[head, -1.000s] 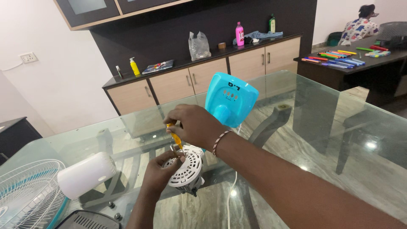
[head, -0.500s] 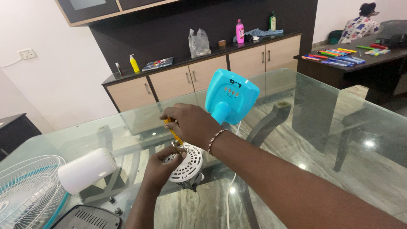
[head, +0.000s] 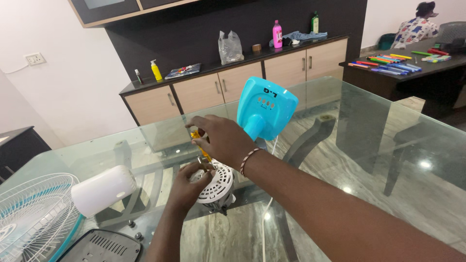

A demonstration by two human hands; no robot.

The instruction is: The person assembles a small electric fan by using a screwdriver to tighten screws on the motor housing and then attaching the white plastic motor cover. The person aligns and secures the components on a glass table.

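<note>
Nearest the camera, at the lower left edge of the glass table (head: 388, 160), lies a dark grey vented cover (head: 104, 246), and beside it a white wire fan guard (head: 31, 213) with a blue rim. Just past these a white cylindrical motor cover (head: 103, 190) lies on its side on the glass. In the middle, the left hand (head: 187, 187) is curled around the near side of a white slotted fan motor housing (head: 217, 184), fingers closed on its rim, holding it over the table. The right hand (head: 223, 140) reaches across from the right, a beaded bracelet (head: 248, 159) at its wrist, fingers closed on the yellow handle of a screwdriver (head: 200, 144) whose shaft points down into the top of the housing. Directly behind the hands stands the light blue fan base (head: 267, 109), tilted up, with a white cord (head: 268, 213) trailing toward the camera. Farther off, a cabinet counter (head: 233, 77) along the dark wall carries a yellow bottle (head: 155, 71), a clear plastic bag (head: 229, 47) and a pink bottle (head: 277, 35). At the far right a seated person (head: 415, 26) is behind a dark desk (head: 403, 80) strewn with coloured markers (head: 388, 64).
</note>
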